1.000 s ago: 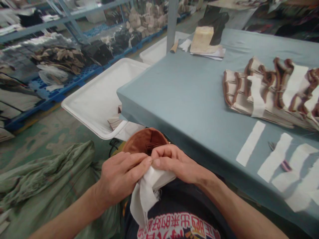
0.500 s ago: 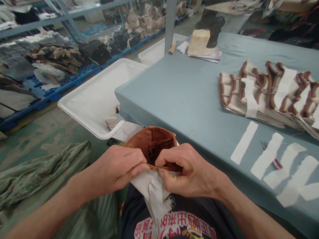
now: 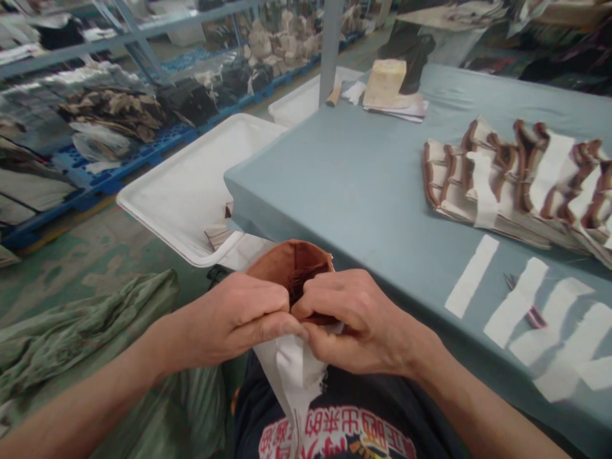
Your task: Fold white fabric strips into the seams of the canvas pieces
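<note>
Close to my body I hold a sewn fabric piece (image 3: 272, 262), rust-brown on the inside and off-white on the outside, its rim curving round like a bag or cap. My left hand (image 3: 251, 315) pinches the near edge, thumb pointing right. Right beside it, nearly touching, my right hand (image 3: 347, 319) grips the same edge between thumb and curled fingers. White cloth (image 3: 289, 366) hangs below the thumbs, with frayed threads on its right side. The fingers hide the exact spot they pinch.
A blue-grey covered table (image 3: 335, 185) stands ahead and right. On it lie stacked brown-trimmed fabric pieces (image 3: 507, 178), white strips (image 3: 473, 274) and pink-handled snips (image 3: 535, 317). A white tub (image 3: 167, 185) stands left of the table. Green cloth (image 3: 119, 338) is piled at lower left.
My left thumb has slid right along the pinched edge, toward the right thumb, and the hands sit closer together. The white cloth below has shifted slightly. The view has moved a little.
</note>
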### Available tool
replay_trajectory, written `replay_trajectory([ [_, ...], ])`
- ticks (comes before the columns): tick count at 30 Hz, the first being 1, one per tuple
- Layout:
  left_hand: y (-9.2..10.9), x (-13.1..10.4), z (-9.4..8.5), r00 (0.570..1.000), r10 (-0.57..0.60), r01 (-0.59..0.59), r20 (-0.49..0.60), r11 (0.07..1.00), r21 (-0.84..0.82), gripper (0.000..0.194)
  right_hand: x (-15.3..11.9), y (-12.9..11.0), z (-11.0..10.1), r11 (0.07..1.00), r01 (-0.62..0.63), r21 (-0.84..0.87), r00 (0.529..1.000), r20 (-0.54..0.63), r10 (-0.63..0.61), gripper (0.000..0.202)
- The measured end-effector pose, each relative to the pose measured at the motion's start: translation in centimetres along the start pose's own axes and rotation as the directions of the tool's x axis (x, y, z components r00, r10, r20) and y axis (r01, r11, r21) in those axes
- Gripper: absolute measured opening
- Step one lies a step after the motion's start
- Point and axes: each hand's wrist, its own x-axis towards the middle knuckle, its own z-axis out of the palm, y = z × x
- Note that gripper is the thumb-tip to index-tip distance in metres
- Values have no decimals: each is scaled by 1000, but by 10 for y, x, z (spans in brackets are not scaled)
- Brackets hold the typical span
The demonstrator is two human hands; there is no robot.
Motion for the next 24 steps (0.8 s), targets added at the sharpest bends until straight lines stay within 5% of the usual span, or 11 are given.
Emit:
replay_trajectory([
  [8,-10,4,-2,985,-125,148,122,968,-201,38,-8,13,2,988,-130,89,991,58,125,20],
  [14,-4,4,-5,981,-173,178,90,983,-51,38,-4,19,-1,975,-209,78,971,136,197,20],
  [19,-3,0,-5,965,-248,248,90,969,9,35,-1,26,19,992,-116,-43,992,-45,114,43],
  [22,-4,1,-6,941,-303,314,148,948,-52,34,3,30,30,989,-52,-136,992,-119,35,46],
  [24,-4,2,-7,937,-336,346,96,933,-103,34,7,32,32,982,-9,-188,989,-146,-19,46],
])
